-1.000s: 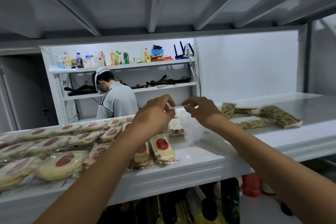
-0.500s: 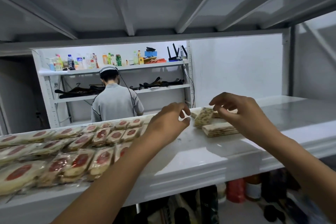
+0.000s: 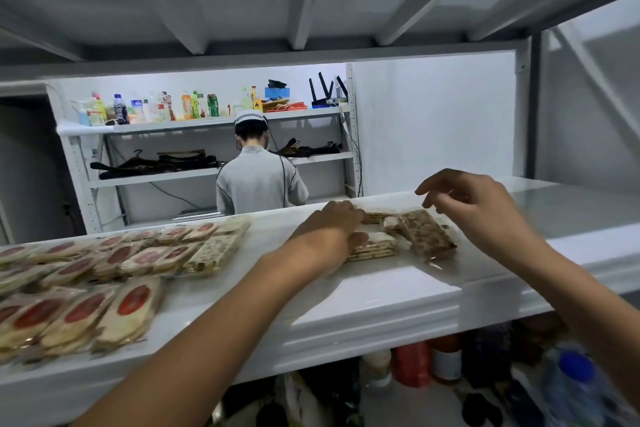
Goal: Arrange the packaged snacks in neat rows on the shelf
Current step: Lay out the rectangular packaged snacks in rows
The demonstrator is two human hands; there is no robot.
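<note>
Covering half a cracker pack (image 3: 378,248), the left hand (image 3: 331,229) grips it; blur hides whether the right hand (image 3: 475,205) pinches anything.

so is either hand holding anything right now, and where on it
The left hand grips the layered cracker packet at its left end; the right hand hovers over the speckled packet, holding nothing visible.

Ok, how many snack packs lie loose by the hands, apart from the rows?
3: a pale pack under the left hand, a speckled pack just right of it, a third pack behind them. Others may be hidden.
</note>
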